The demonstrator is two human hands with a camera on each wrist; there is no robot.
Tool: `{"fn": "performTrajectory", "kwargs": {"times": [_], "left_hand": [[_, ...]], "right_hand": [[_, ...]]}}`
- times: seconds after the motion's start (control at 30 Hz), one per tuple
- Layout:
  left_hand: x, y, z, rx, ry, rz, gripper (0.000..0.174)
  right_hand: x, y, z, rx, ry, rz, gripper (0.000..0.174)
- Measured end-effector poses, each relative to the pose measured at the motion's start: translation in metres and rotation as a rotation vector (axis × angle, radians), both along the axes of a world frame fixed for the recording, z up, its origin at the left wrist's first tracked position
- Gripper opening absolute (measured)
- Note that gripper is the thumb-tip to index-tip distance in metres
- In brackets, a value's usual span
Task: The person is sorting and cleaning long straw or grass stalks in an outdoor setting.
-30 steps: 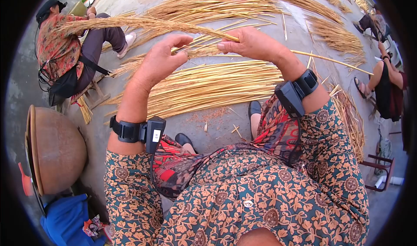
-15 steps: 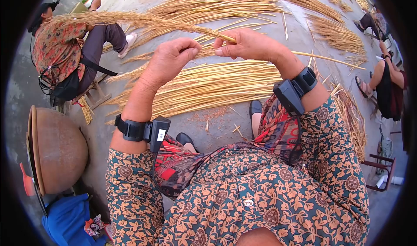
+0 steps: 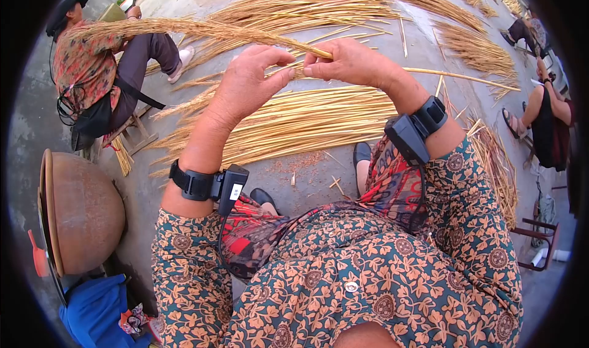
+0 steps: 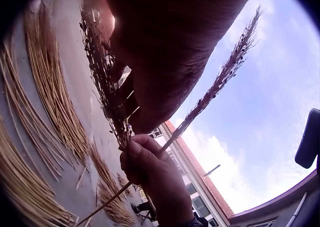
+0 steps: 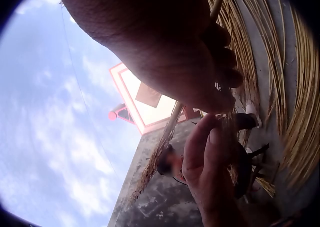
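In the head view my right hand (image 3: 350, 62) grips the cut end of a bundle of sorghum stalks (image 3: 184, 29), whose feathery seed heads stretch away to the left. A long thin stem (image 3: 460, 74) runs out to the right from behind that hand. The left wrist view shows the right hand's (image 4: 155, 179) thumb pressed over the stalks, with a single seed head (image 4: 225, 74) rising against the sky. My left hand (image 3: 251, 81) is bent beside the bundle, thumb and forefinger slightly parted near the right fingertips. In the right wrist view the left hand (image 5: 210, 172) reaches up close to the right fingers.
Rows of cut stalks (image 3: 294, 124) lie on the concrete ahead, with more piles (image 3: 319, 10) behind. A large clay pot (image 3: 83, 210) and blue cloth (image 3: 98, 311) are at left. One person (image 3: 92, 72) sits at left; others (image 3: 549, 115) sit at right near a stool (image 3: 537, 243).
My left hand has moved right, close to the right hand; its thumb and forefinger came together, then parted slightly. The right hand keeps its grip on the sorghum stalks and has barely shifted.
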State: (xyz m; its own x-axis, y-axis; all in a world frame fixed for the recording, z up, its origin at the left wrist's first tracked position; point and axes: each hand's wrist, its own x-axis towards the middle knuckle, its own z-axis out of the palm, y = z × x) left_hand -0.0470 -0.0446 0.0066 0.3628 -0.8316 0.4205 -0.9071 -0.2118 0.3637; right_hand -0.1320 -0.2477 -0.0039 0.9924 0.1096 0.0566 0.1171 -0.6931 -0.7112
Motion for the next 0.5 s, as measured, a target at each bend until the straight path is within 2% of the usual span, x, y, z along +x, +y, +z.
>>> {"fn": "performTrajectory", "kwargs": {"times": [0.13,0.3,0.4,0.5], "left_hand": [[-0.006,-0.012,0.002,0.048,0.089,0.030,0.015],[-0.008,-0.017,-0.001,-0.028,-0.022,0.058,0.011],[-0.010,-0.016,-0.003,0.060,-0.083,0.238,0.012],[0.016,0.004,0.003,0.098,0.027,0.291,0.014]], "right_hand": [[0.002,0.001,-0.003,-0.061,-0.096,0.042,0.027],[0.000,0.003,0.002,-0.069,-0.089,0.042,0.027],[0.000,0.004,0.002,-0.130,-0.138,0.047,0.027],[-0.004,-0.006,0.003,-0.119,-0.099,0.008,0.028]]}}
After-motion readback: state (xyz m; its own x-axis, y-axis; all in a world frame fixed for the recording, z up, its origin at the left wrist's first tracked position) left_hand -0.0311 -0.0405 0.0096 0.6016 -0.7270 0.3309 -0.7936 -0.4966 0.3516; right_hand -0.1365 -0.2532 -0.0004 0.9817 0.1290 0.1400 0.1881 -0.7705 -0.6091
